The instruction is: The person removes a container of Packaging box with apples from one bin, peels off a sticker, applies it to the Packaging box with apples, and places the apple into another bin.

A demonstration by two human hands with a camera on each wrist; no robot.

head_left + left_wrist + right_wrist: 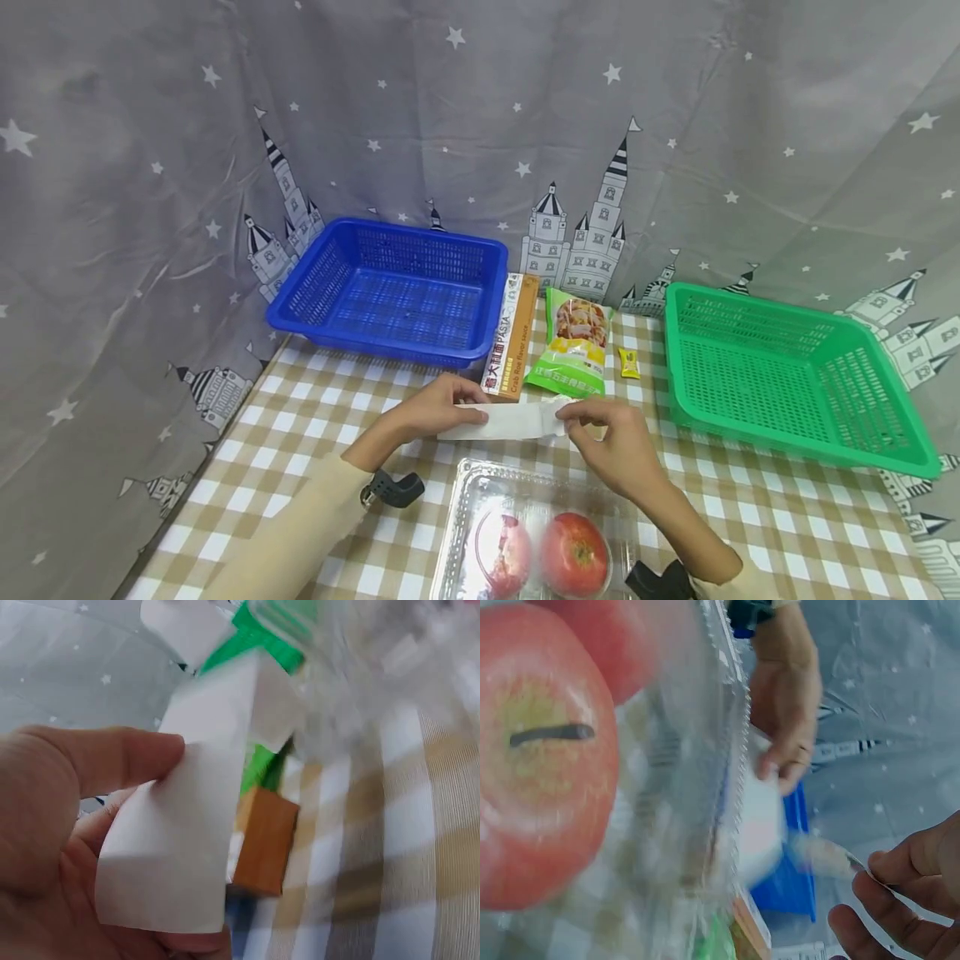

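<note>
My left hand (442, 407) holds the left part of a flat white packet (502, 422), its thumb lying across the top face. In the left wrist view the white packet (176, 855) looks smooth, plain and slightly bent. My right hand (618, 442) pinches crinkled clear film (553, 415) at the packet's right end between thumb and index finger. Closer to me than both hands sits a clear plastic box (459, 500). Inside it lie two red apples (575, 552), which the right wrist view shows large beside the hand.
A blue basket (390, 346) stands back left, a green basket (787, 446) on the right. Between them lie a pasta box (517, 342), a green food bag (573, 342) and a small yellow packet (628, 363). A checked cloth (255, 475) covers the table; a grey curtain (450, 108) hangs behind.
</note>
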